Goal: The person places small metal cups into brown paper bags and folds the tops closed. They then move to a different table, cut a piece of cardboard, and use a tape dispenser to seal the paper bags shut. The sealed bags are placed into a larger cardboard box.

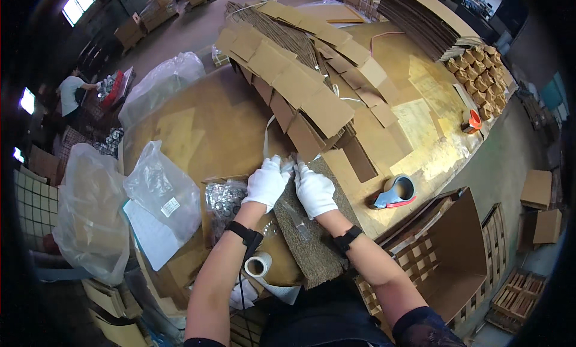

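Observation:
My left hand (267,184) and my right hand (315,191), both in white gloves, meet fingertip to fingertip over the near part of the table. Their fingers are closed in a pinch on something small and greyish, perhaps clear plastic; the gloves hide most of it. Beneath the right hand runs a speckled grey-brown mat (321,251), with a small clear plastic bag (296,222) lying on it. Just left of the left hand stands an open box of shiny metal parts (223,202). A roll of white labels (258,265) sits near the left forearm.
Bundled flattened cardboard (288,77) covers the table's far middle. A blue tape dispenser (394,192) stands to the right, with an orange one (471,121) farther off. Plastic bags (162,191) and papers (150,233) lie left. A large open carton (450,257) stands at the right edge.

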`<state>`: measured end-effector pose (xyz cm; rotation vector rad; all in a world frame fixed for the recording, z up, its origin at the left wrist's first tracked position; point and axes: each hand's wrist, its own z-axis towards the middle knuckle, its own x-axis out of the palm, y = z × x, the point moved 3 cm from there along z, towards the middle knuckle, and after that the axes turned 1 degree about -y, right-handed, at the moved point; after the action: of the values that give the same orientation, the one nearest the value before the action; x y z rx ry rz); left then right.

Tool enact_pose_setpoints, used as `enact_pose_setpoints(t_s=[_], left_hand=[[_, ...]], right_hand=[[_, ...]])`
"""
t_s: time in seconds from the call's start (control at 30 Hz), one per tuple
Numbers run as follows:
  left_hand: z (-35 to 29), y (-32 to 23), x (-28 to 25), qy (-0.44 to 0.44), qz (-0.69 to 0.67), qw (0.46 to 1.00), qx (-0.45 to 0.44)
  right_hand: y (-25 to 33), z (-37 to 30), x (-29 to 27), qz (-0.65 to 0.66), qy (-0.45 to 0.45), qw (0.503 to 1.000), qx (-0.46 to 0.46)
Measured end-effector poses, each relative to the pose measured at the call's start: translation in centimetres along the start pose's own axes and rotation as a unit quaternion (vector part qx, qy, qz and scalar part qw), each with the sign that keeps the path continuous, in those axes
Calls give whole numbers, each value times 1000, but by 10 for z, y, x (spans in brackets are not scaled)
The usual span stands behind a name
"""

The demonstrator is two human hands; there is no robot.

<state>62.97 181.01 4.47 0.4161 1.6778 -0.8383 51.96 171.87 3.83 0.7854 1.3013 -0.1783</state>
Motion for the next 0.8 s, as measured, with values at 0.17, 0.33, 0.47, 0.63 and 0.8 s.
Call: enact_pose_setpoints(t_s=[0.17,0.33,0.47,0.63,0.8], left_hand=[[8,-9,9,2,3,999,49],[26,67,21,-53,-371,914,158],[16,42,-56,-37,-843,521,-126],[-10,76,-135,-146,-731,662,-80],[-91,75,-269,-467,-614,631,83]], right_hand=[[-2,4,-4,-37,10,999,-21],[15,3,9,-100,45,993,-37],[-40,-15,-4,-70,-4,997,-40],[19,-53,-41,188,-127,967,-119],[48,-19,-23,182,-33,979,-84]])
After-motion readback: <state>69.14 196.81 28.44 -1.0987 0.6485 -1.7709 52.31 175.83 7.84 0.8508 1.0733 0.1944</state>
